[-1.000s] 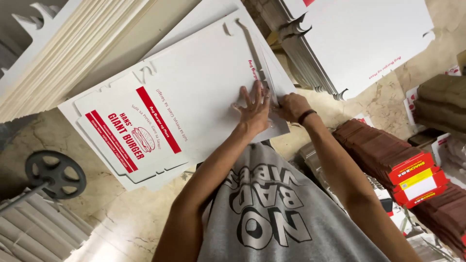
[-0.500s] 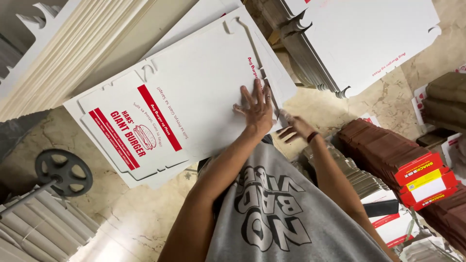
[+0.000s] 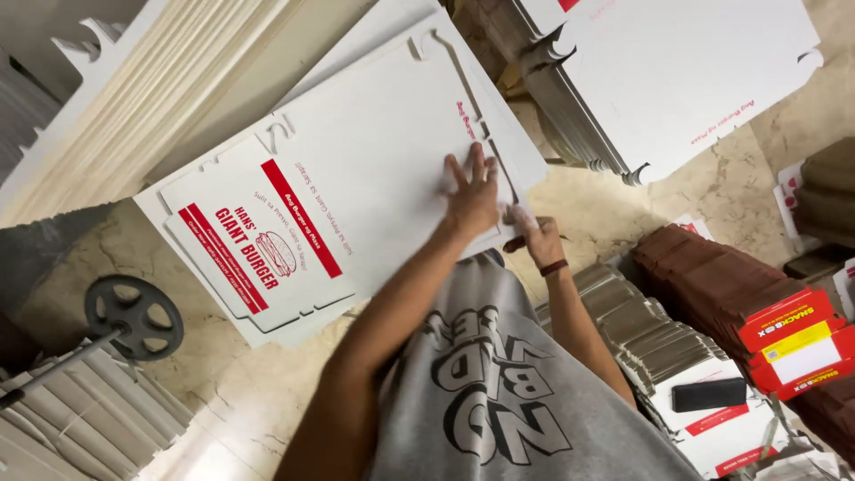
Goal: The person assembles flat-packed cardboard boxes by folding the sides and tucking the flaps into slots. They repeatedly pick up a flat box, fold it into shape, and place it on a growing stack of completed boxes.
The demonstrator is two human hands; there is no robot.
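Two hands meet at one flat white box blank [image 3: 356, 187]: the left hand [image 3: 472, 196] presses on it, fingers spread, while the right hand [image 3: 534, 239] has slid below its near edge (loosely curled, grip unclear), so the crease seems left to the left hand.

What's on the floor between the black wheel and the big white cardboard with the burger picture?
Nothing: the head view shows only bare marbled floor between the black wheel and the white burger-print cardboard.

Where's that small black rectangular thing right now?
In the head view, the small black block lies at lower right on a flat white carton, below the red-and-yellow boxes.
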